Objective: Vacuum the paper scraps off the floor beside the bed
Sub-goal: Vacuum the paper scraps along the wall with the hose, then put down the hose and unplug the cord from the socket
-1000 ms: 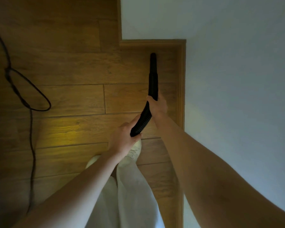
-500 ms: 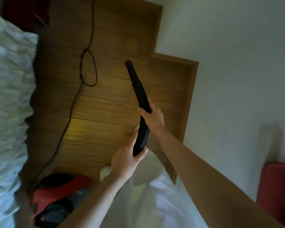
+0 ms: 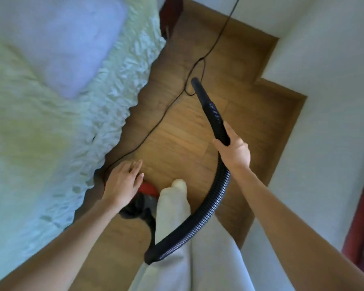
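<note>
Right grip: the right hand [image 3: 234, 152], right of centre, is curled round the hose [image 3: 215, 198] just behind the nozzle [image 3: 200, 91].
Left grip: the left hand [image 3: 122, 181], lower centre-left, hangs with fingers spread and relaxed, holding nothing, above the vacuum [image 3: 144, 198].
Nozzle: points toward the upper centre, its tip over the loop in the cord [image 3: 166, 114].
Hose: curves down from the right hand across a trouser leg [image 3: 172, 208] to the lower centre.
Vacuum: red and black, on the floor [image 3: 177, 143] just beside the bed edge, partly hidden by the left hand.
Bed: fills the left of the frame; its ruffled edge [image 3: 122, 114] runs diagonally.
Wall: white wall [image 3: 328, 101] on the right, with a stepped skirting.
Open room: a narrow strip of wood floor between bed edge and wall, crossed by the cord.
Scraps: none can be made out on the floor.
</note>
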### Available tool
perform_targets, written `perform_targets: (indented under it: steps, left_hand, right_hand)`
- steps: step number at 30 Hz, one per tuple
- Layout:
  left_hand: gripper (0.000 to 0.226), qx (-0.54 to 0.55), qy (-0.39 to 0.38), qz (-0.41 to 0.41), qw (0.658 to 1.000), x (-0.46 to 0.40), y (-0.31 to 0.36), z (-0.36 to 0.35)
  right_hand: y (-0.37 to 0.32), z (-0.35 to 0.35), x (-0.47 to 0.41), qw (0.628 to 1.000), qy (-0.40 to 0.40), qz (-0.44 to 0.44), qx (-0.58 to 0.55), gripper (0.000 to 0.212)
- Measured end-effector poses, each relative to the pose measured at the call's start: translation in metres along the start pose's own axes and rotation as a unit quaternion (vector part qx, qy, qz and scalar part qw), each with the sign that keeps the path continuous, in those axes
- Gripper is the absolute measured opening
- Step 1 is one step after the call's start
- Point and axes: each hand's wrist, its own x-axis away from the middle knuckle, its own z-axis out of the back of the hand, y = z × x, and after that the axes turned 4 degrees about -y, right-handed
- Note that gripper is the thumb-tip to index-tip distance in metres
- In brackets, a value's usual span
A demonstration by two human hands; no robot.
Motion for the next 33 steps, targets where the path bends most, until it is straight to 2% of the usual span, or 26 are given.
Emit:
perform_targets:
  steps: [3,10,17,25,33]
  left_hand:
    - [0.044,-0.018,-0.019,0.052,0.998,0.062,-0.024,-0.023]
    - [0.051,0.037,-0.034,0.193,0.980,0.190,-0.020,-0.082]
    - [0.051,0.098,-0.050,0.198,0.974,0.263,-0.008,-0.114]
    - [0.053,0.092,-0.069,0.184,0.976,0.251,-0.057,-0.154]
    - [0.056,0.110,-0.094,0.159,0.977,0.163,-0.143,-0.205]
  right_hand:
    - [0.012,-0.016,0.054,0.999,-0.016,0.036,0.031,0.065]
    - [0.050,-0.055,0.155,0.995,-0.009,0.086,0.052,0.063]
    - [0.076,-0.122,0.224,0.989,-0.019,0.101,0.102,0.062]
    - [0.069,-0.209,0.195,0.966,-0.034,0.160,0.201,0.063]
    - [0.030,-0.295,0.119,0.961,-0.039,0.116,0.247,0.060]
